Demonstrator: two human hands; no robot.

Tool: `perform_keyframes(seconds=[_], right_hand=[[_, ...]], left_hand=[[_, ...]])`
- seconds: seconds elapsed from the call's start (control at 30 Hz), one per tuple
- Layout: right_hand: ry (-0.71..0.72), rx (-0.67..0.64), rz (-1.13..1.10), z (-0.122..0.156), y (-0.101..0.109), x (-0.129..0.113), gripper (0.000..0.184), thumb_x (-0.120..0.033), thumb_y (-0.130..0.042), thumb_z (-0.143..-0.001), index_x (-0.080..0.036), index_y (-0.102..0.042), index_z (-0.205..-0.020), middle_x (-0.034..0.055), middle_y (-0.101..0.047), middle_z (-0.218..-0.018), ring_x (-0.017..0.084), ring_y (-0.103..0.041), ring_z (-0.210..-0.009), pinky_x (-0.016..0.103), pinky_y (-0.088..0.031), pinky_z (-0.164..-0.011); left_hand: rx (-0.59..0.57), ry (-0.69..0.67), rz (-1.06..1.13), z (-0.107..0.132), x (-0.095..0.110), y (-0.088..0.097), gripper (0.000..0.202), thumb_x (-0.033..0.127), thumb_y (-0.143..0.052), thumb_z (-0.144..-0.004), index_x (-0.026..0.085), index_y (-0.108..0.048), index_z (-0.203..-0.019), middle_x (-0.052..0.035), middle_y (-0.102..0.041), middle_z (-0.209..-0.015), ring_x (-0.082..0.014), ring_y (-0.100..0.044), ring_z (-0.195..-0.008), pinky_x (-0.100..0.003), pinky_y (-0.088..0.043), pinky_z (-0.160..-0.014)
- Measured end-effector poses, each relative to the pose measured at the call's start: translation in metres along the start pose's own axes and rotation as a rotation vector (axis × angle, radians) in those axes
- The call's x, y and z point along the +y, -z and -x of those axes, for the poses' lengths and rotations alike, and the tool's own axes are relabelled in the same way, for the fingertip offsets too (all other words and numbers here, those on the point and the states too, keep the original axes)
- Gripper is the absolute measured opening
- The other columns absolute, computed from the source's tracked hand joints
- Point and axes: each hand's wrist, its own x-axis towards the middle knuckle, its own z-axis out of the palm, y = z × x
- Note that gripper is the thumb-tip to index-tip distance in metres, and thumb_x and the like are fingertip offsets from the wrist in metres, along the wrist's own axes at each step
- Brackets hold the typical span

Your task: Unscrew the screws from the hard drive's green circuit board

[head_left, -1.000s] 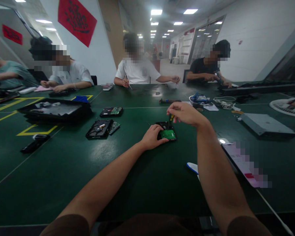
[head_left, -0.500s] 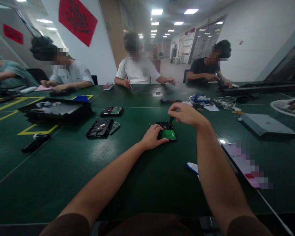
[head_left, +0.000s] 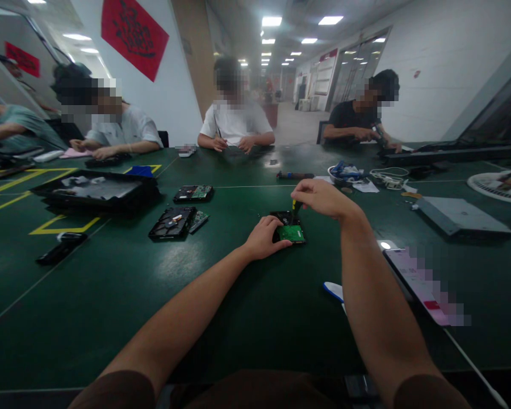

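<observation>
A black hard drive [head_left: 290, 228] with a green circuit board facing up lies on the dark green table [head_left: 221, 295] in front of me. My left hand [head_left: 264, 238] rests against its left edge, fingers curled on it. Above the drive's far end my right hand [head_left: 321, 197] is closed round the top of a small screwdriver [head_left: 294, 207] with a yellow and black handle. The screwdriver stands nearly upright with its tip down on the drive.
Two more opened drives [head_left: 173, 222] [head_left: 193, 193] and a black tray [head_left: 94, 190] lie to the left. A grey flat box [head_left: 460, 216], a bowl of parts [head_left: 343, 172] and cables sit to the right. Several people work along the far side.
My hands stay almost in place; the screwdriver's yellow band has turned back into sight. The person opposite in white has drawn an outstretched arm back in.
</observation>
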Motion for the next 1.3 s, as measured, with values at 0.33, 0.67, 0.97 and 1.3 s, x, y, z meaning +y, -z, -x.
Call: perform_keyframes(seconds=[0.33,0.67,0.97,1.3], right_hand=[[-0.03,-0.112,-0.253,-0.001,-0.0046,-0.001,0.025,-0.038,-0.054,-0.099,-0.019,-0.068,-0.106,0.0064,-0.071,-0.079,0.016,-0.067,-0.064,0.029,-0.053,-0.059],[-0.001,0.005,-0.076,-0.0003,-0.0015,0.0019,0.023,-0.043,-0.066,-0.09,-0.02,-0.071,-0.092,0.0049,-0.072,-0.084,0.016,-0.063,-0.067,0.028,-0.046,-0.059],[0.011,-0.06,-0.187,-0.0008,-0.0028,0.002,0.023,-0.041,-0.063,-0.093,-0.02,-0.071,-0.098,0.0053,-0.071,-0.078,0.017,-0.066,-0.063,0.03,-0.052,-0.058],[0.007,-0.023,-0.126,0.0009,0.0005,0.0004,0.021,-0.037,-0.065,-0.089,-0.02,-0.073,-0.099,0.0066,-0.072,-0.084,0.018,-0.067,-0.068,0.031,-0.05,-0.058]], left_hand=[[-0.002,-0.012,-0.006,-0.0009,-0.0014,-0.0003,0.061,0.062,-0.072,-0.079,0.021,-0.059,-0.122,-0.0125,-0.057,-0.127,-0.0318,-0.053,-0.124,-0.051,-0.046,-0.108],[-0.001,-0.008,-0.01,-0.0001,0.001,0.0005,0.061,0.06,-0.073,-0.08,0.024,-0.059,-0.126,-0.012,-0.056,-0.13,-0.0322,-0.053,-0.124,-0.053,-0.045,-0.108],[0.002,-0.031,-0.011,0.0003,-0.0011,-0.0005,0.064,0.062,-0.07,-0.082,0.024,-0.06,-0.132,-0.0123,-0.055,-0.13,-0.0318,-0.052,-0.124,-0.051,-0.046,-0.108],[-0.006,-0.021,-0.019,0.0006,-0.0024,-0.001,0.066,0.064,-0.07,-0.081,0.024,-0.06,-0.133,-0.0127,-0.055,-0.131,-0.0324,-0.052,-0.124,-0.052,-0.045,-0.109]])
